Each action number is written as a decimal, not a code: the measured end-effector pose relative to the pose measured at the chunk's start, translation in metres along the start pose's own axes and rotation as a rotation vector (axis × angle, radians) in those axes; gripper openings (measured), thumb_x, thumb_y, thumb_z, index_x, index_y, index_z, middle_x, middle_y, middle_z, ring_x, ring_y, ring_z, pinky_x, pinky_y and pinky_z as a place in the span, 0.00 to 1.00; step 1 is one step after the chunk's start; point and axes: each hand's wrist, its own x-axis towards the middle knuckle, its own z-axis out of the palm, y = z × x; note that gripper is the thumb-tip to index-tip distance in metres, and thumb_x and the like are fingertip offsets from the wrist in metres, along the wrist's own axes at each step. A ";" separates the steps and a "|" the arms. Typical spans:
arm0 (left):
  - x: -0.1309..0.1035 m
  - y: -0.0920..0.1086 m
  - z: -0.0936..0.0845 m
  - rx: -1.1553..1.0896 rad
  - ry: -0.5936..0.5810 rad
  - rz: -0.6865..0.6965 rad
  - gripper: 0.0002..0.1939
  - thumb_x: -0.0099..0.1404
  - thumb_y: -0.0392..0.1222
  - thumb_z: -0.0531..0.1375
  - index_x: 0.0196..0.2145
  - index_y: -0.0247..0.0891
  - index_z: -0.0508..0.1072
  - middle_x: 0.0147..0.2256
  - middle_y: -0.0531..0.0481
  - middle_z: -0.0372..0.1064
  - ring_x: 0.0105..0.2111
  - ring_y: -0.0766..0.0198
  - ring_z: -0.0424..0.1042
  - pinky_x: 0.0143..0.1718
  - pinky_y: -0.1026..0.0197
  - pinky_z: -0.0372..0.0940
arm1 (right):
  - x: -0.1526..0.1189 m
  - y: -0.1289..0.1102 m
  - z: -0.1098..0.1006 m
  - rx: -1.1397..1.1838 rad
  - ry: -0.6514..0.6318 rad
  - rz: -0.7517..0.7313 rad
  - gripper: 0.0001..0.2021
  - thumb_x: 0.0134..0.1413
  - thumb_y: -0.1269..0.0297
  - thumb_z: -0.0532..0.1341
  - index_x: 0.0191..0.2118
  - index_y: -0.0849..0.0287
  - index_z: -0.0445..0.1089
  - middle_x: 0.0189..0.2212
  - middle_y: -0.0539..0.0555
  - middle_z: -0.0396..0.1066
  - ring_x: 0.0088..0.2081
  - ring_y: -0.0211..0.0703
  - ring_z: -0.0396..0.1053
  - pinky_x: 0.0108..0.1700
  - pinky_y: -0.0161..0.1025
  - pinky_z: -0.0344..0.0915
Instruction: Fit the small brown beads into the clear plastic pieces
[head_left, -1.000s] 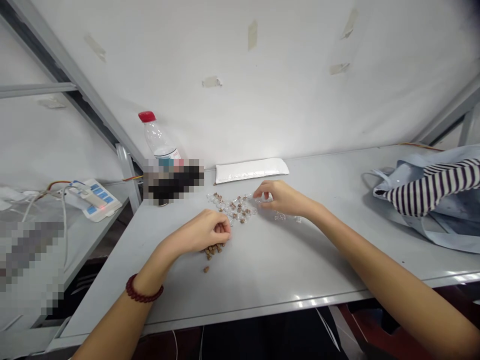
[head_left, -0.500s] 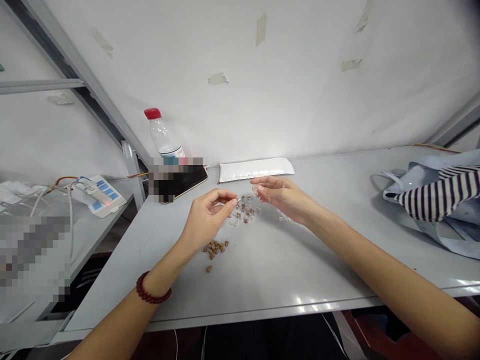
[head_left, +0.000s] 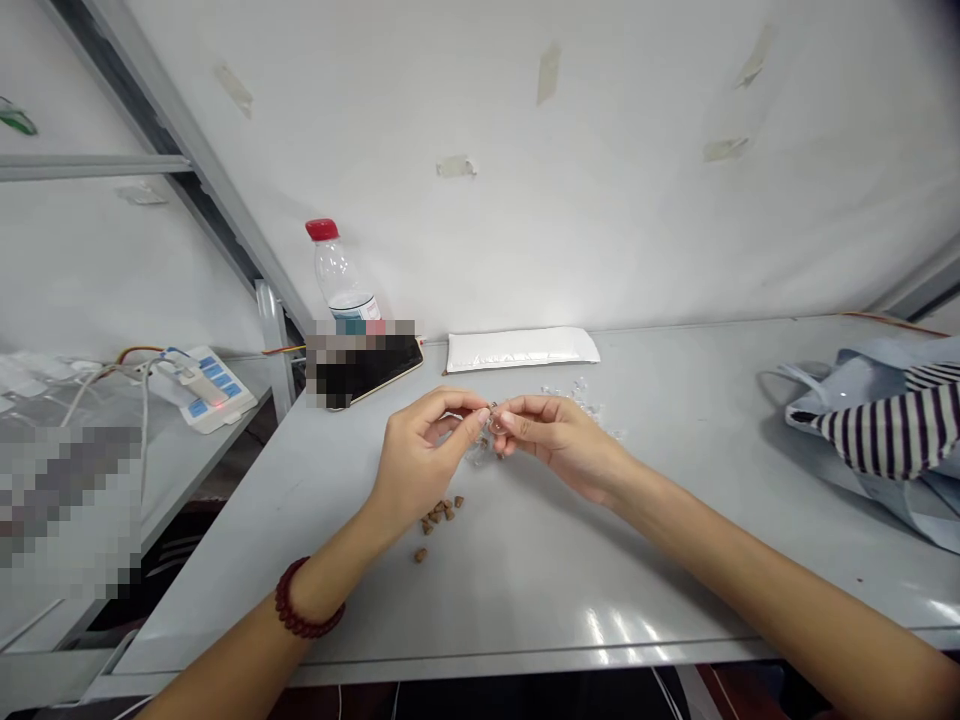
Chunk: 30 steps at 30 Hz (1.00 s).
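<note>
My left hand [head_left: 431,440] is closed in a pinch, its fingertips meeting those of my right hand [head_left: 551,432] over the table. My right thumb and fingers grip a small clear plastic piece [head_left: 496,423]. Whatever sits between my left fingertips is too small to make out. Just under the hands lie more clear pieces [head_left: 478,452] with brown bits among them, partly hidden by the fingers. Small brown nuggets [head_left: 437,514] rest in a loose pile below my left hand, with a single nugget [head_left: 421,555] apart. Behind my right hand are scattered clear plastic pieces [head_left: 581,392].
A white padded packet [head_left: 523,349] lies along the wall. At the back left are a dark phone [head_left: 367,372] and a red-capped bottle [head_left: 346,285]. A striped and pale blue bag [head_left: 874,430] sits on the right. A power strip [head_left: 217,385] is on the left-hand surface.
My right hand has moved left and down, bringing its clear piece against my left fingertips. The clear pieces behind it now show more. The view has shifted slightly.
</note>
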 end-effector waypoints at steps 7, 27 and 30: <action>0.003 0.003 -0.004 0.023 -0.083 -0.087 0.05 0.60 0.41 0.62 0.31 0.37 0.75 0.30 0.51 0.73 0.30 0.65 0.72 0.32 0.63 0.70 | 0.002 0.003 0.002 -0.030 0.001 -0.058 0.08 0.51 0.59 0.66 0.32 0.59 0.73 0.25 0.51 0.72 0.29 0.37 0.68 0.41 0.41 0.65; 0.003 -0.009 -0.004 0.490 -0.085 0.578 0.10 0.59 0.35 0.63 0.39 0.36 0.68 0.35 0.48 0.68 0.34 0.64 0.69 0.34 0.61 0.66 | -0.003 0.004 0.021 0.088 0.099 -0.126 0.08 0.51 0.61 0.66 0.33 0.60 0.71 0.31 0.54 0.76 0.37 0.43 0.75 0.46 0.44 0.69; 0.004 -0.010 -0.006 0.602 -0.084 0.692 0.09 0.60 0.36 0.63 0.39 0.36 0.68 0.35 0.47 0.69 0.35 0.62 0.69 0.35 0.60 0.66 | -0.004 0.006 0.021 0.108 0.100 -0.114 0.08 0.50 0.61 0.66 0.32 0.60 0.70 0.31 0.55 0.77 0.39 0.44 0.75 0.47 0.45 0.69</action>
